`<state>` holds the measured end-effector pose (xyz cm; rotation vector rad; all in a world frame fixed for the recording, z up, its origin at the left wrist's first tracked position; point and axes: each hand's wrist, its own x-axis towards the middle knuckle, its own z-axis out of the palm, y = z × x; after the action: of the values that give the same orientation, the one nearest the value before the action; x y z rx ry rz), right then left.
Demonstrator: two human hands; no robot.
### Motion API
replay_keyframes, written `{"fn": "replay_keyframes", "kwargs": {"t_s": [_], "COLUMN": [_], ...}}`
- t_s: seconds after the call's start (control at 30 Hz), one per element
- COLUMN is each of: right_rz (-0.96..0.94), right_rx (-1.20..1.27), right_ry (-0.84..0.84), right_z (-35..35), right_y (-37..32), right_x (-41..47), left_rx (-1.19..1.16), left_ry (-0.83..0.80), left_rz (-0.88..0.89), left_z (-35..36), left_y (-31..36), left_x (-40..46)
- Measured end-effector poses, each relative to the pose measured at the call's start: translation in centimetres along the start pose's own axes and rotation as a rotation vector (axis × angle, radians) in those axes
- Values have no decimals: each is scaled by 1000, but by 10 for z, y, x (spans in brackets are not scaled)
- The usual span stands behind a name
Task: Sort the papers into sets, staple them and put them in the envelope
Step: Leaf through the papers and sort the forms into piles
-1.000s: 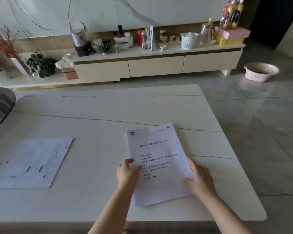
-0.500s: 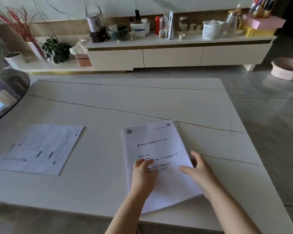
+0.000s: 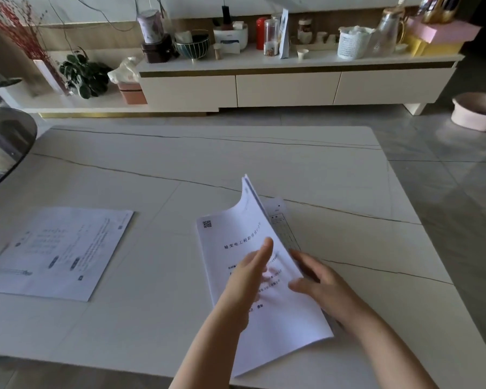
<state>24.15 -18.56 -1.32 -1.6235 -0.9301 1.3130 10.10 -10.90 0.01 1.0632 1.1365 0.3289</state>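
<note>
A home living room: low media cabinet (image 3: pixel 286 88) crowded with jars, potted plant (image 3: pixel 83 73), marble table (image 3: pixel 180 169).

A single wide-angle view looks out from the person's head, pitched forward and down across the white marble-patterned counter (image 3: pixel 180 169). It sits close above the near edge, so both forearms rise from the bottom of the frame toward the middle. Facing straight ahead, it takes in the counter's far edge, the grey tiled floor (image 3: pixel 446 192) to the right, and the long low cream sideboard (image 3: pixel 286 88) along the far wall. Lines bow toward the frame's edges.
</note>
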Motion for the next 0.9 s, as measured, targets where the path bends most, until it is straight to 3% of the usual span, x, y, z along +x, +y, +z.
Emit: {"fn": "replay_keyframes", "kwargs": {"t_s": [0.2,0.5,0.57,0.7,0.8,0.9], "right_rz": [-41,-27,-37,14,81,138], "right_rx": [-35,57,0,-559,-559,-281], "right_ry": [-176,-231,-108,458,506,396], "right_z": [12,24,19,1,3,9], "right_y": [-9,-14,-9,13,16,10], "right_x": [-8,-6,1,16,17,18], "left_rx": [-135,-179,-269,-337,-342,-346], "left_ry": [-9,98,112,115,100,84], "left_rz": [-40,22,28,-10,-30,-36], "left_z": [-11,-9,-13,-22,-24,-24], "left_y": [-3,-4,-5,-8,-8,-8], "left_x": [4,7,8,9,9,9]}}
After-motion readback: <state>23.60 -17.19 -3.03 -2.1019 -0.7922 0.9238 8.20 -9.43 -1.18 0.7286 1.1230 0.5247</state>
